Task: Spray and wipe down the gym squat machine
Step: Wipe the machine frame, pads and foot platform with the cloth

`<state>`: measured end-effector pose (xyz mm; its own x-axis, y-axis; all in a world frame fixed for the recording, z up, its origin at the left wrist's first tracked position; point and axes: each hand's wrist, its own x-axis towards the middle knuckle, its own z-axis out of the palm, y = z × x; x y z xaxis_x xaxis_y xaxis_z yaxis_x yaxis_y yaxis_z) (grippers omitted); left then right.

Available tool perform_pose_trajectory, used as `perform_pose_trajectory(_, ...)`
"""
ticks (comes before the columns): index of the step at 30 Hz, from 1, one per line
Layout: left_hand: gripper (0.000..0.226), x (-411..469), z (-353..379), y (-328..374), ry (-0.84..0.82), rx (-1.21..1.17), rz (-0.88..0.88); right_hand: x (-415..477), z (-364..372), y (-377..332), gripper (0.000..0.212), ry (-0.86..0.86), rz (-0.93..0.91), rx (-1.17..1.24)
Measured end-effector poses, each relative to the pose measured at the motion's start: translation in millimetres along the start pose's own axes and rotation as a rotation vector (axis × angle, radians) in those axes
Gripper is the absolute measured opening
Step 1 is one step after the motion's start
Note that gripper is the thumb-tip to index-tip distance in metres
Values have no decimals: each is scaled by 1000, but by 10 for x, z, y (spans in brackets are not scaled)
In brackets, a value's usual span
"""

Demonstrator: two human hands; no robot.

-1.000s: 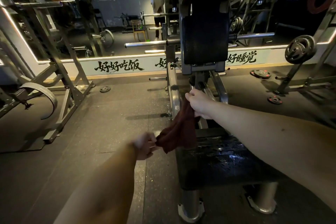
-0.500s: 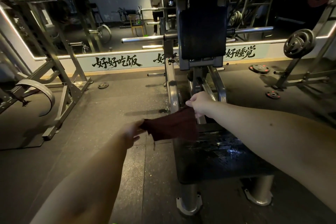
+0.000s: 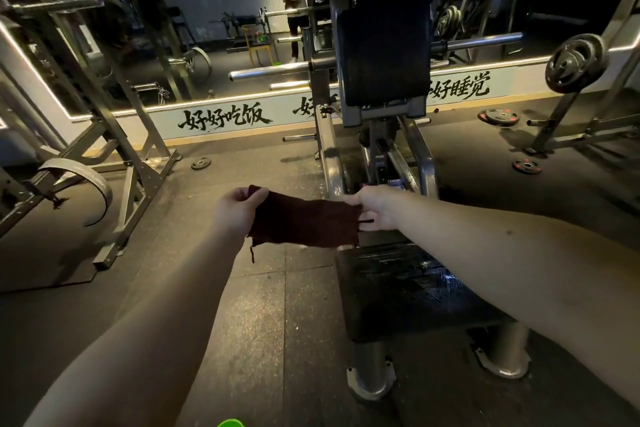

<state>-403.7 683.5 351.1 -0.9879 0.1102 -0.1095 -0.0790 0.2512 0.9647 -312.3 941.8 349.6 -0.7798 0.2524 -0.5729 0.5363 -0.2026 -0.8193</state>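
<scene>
A dark maroon cloth [image 3: 304, 222] is stretched flat between my two hands in front of the squat machine. My left hand [image 3: 237, 210] pinches its left corner and my right hand [image 3: 375, 206] pinches its right edge. The squat machine's black back pad [image 3: 382, 48] stands upright ahead on a steel frame. Its dark foot platform [image 3: 408, 291] lies below my right forearm and glistens. No spray bottle can be made out; only a bright green object [image 3: 230, 423] shows at the bottom edge.
A power rack [image 3: 114, 135] stands to the left on the rubber floor. Weight plates [image 3: 500, 116] lie on the floor at right, beside a plate-loaded rack [image 3: 575, 62]. A wall mirror behind the machine reflects a person [image 3: 292, 3].
My left hand has pulled the cloth's corner out to the left, so the bunched hanging cloth is now spread flat. My right hand stayed near the machine's frame.
</scene>
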Motion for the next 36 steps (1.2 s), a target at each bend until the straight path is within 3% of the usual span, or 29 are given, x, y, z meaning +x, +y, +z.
perform_pose_trajectory(2,37,-23,-35,-20,18,-71,-109,41,24,14,33,58,-58,60)
perform_pose_trajectory(5,17,-47,-35,-86,46,-58,-190,85,39,21,25,174,-138,43)
perform_pose_trajectory(7,13,-86,-39,-116,62,-40,-184,97,41,40,34,207,-169,-43)
perform_pose_trajectory(10,17,-129,-82,-157,61,-10,-129,93,30,87,50,123,-185,-314)
perform_pose_trajectory(13,28,-126,-140,-145,106,-18,-37,34,72,78,38,124,-285,-730)
perform_pose_trajectory(15,32,-61,-190,-128,135,30,33,20,147,27,30,132,-331,-809)
perform_pose_trajectory(18,38,84,-314,-81,140,108,101,53,365,-91,20,74,-353,-743)
perform_pose_trajectory(21,63,208,-521,-36,-21,229,223,86,641,-244,16,4,-358,-515)
perform_pose_trajectory(23,85,305,-652,-33,-145,359,312,136,877,-351,21,-19,-342,-392)
perform_pose_trajectory(25,93,423,-732,-30,-221,387,380,204,1140,-463,38,-17,-327,-316)
perform_pose_trajectory(32,84,774,-727,136,-470,247,412,402,1776,-952,26,-145,-226,-1)
perform_pose_trajectory(36,67,1342,-715,96,-372,287,427,798,1766,-1290,23,-146,-204,13)
